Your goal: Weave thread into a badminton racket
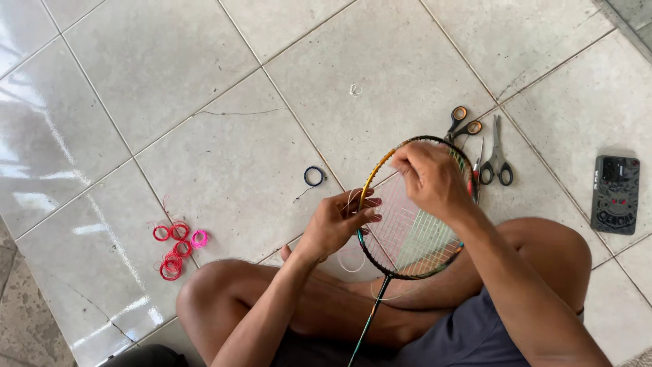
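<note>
A badminton racket [407, 238] with a dark and yellow frame and white strings rests over my crossed legs, head pointing away from me. My left hand [336, 224] grips the left side of the frame, fingers curled over a loose white string. My right hand [431, 178] is at the top of the racket head, fingers pinched on string near the rim. Loose white string loops [352, 261] hang below the left hand.
On the tiled floor lie red and pink string coils [176, 246] to the left, a small dark blue coil [314, 176], orange-handled pliers [463, 125], grey scissors [497, 155], and a phone in a dark case [615, 194] at right.
</note>
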